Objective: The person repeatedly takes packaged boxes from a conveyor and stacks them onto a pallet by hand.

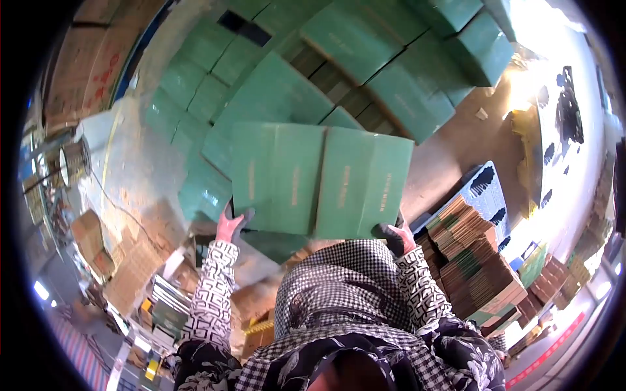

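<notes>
Two green cartons with faint printed text are held side by side in front of my body, the left carton [277, 176] against the right carton [365, 182], with a dark seam between them. My left hand [231, 225], in a pink glove with dark fingertips, grips the lower left corner. At the lower right corner my right hand [396, 236], gloved the same way, is closed on the edge. Some fingers are hidden behind the cartons. Just beyond lies a larger green box [274, 98], partly covered by them.
Stacked green boxes [352, 39] fill the far side. To my right, bundles of flat brown cardboard [479, 274] lie beside a blue-white board [486, 189]. Loose cardboard [137, 274] is on my left. Large brown cartons [85, 72] stand at the upper left.
</notes>
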### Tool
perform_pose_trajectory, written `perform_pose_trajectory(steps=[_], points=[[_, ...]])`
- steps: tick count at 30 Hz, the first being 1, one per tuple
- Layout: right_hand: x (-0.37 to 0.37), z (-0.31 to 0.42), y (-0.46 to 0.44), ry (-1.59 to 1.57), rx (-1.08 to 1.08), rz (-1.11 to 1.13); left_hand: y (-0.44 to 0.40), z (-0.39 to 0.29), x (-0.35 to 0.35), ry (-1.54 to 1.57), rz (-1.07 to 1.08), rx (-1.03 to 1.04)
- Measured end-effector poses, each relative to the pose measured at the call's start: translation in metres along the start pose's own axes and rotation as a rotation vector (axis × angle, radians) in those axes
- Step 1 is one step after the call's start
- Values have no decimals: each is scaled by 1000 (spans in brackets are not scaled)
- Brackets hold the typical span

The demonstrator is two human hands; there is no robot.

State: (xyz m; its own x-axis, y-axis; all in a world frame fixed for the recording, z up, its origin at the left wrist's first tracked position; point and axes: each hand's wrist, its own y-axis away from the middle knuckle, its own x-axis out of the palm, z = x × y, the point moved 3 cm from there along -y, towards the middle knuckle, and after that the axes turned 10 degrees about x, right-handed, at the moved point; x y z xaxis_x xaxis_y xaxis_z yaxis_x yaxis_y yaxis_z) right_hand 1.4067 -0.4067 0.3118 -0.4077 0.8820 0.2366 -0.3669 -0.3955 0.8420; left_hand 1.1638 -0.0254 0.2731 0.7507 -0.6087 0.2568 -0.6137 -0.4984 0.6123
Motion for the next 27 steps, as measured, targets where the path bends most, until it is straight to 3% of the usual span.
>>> perform_pose_trajectory(steps=[1,2,5,6,7,8,10,11,12,13,17,20,21,22,24,26,27], points=[[-6,18,3,-51,-74,-49,-23,-47,50,-216,56,56],[-19,27,-4,-309,-144,-19,-51,-80,93,-436,106,114],[-43,104,-8,-158,-230,-152,-135,-158,216,-613,251,201],[-56,127,-18,-24,-302,-225,-204,-145,224,-586,378,376],[-69,143,-39,-187,-345,-197,-266,-142,247,-708,404,422],[-89,158,-49,13,-431,-221,-289,-158,291,-829,430,468],[-106,196,-71,1031,-854,-679,-344,-158,352,-888,538,441],[-123,199,-98,402,-610,-479,-356,-151,377,-679,556,255],[-131,200,-115,75,-364,-349,-364,-152,395,-903,368,283],[-139,199,-130,-280,-123,-295,-373,-140,397,-836,282,242],[-138,185,-143,-283,-227,-317,-345,-123,404,-747,76,330],[-140,193,-131,-111,-71,-361,-309,-117,401,-776,77,685],[-148,190,-134,-25,-66,-365,-310,-102,391,-504,138,632],[-164,181,-145,64,-127,-368,-311,-87,382,-232,199,572],[-194,159,-168,930,-602,-462,-282,-70,363,-124,138,494],[-187,156,-175,733,-561,-511,-257,-34,318,-128,187,537],[-180,154,-168,558,-502,-547,-240,-17,286,-569,144,610]])
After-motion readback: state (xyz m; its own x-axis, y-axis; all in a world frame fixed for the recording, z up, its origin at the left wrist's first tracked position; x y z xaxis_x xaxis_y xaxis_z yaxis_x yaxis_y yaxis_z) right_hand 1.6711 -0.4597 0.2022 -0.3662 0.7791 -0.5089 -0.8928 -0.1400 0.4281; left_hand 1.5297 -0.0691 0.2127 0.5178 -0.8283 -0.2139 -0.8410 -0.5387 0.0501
